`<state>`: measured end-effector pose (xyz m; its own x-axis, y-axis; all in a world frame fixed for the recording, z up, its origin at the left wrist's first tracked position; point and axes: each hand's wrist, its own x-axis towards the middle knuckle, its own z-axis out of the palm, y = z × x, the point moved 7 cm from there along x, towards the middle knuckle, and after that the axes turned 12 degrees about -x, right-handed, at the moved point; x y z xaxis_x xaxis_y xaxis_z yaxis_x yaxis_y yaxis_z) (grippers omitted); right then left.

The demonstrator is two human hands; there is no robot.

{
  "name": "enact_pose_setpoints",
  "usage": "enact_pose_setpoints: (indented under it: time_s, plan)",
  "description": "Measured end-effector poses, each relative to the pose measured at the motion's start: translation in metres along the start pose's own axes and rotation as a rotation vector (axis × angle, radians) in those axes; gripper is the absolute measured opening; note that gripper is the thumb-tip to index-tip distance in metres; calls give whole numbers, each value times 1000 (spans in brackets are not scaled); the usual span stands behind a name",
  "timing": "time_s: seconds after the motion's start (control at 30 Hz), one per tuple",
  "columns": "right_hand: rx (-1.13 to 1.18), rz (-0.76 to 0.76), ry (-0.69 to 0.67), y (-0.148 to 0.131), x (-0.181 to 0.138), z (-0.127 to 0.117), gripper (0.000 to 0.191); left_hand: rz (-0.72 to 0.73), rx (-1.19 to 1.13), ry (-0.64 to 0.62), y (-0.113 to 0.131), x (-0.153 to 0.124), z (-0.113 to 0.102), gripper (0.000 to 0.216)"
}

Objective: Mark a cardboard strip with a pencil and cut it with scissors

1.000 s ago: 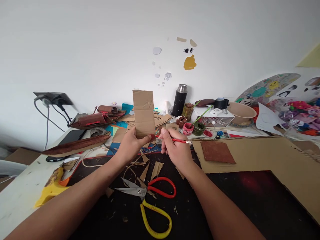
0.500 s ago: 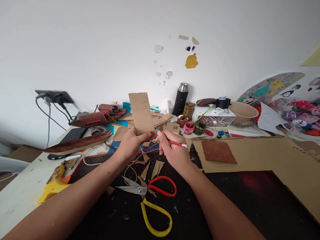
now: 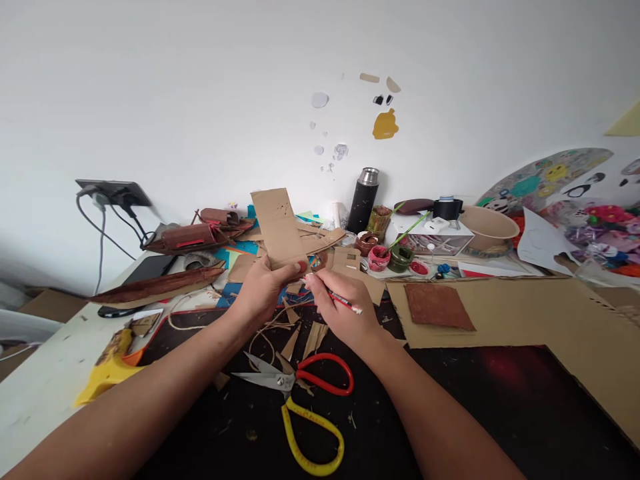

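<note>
Cardboard (image 3: 279, 227), clamped in left hand (image 3: 263, 288), now leans further left, lower edge near pencil (image 3: 344, 301) pinched by right hand (image 3: 346, 321).

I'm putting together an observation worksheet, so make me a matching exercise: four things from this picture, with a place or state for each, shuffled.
Column one
1. cardboard strip
2. pencil
3. scissors
4. flask

Column two
A. lying open on the black mat
B. held in the right hand
C. near the wall
D. held in the left hand

Pairs: 1-D; 2-B; 3-A; 4-C
</note>
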<state>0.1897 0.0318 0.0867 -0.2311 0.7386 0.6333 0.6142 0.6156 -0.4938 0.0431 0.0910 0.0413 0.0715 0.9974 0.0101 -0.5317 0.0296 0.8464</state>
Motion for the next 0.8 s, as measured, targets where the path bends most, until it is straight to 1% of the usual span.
enact_pose_setpoints:
  time_s: [0.07, 0.17, 0.23, 0.3, 0.4, 0.53, 0.7, 0.8]
  plan:
    - [53, 92, 28, 7, 1, -6, 38, 41, 70, 9, 3, 4, -7, 54]
    - [194, 232, 79, 19, 1, -12, 40, 99, 350, 28, 10, 5, -13, 50]
    - [301, 303, 97, 25, 1, -12, 41, 138, 542, -14, 14, 1, -8, 46]
    - [372, 341, 104, 29, 0, -10, 43, 176, 644, -71, 17, -5, 0, 42]
    - [406, 366, 91, 31, 0, -6, 45, 211, 721, -114, 17, -12, 10, 38]
    - [417, 381, 55, 31, -2, -1, 46, 253, 781, -166, 17, -17, 17, 32]
    - [353, 362, 14, 30, -3, 2, 47, 269, 865, -185, 16, -18, 17, 33]
    - [298, 348, -3, 27, -2, 1, 45, 285, 899, -192, 16, -19, 18, 29]
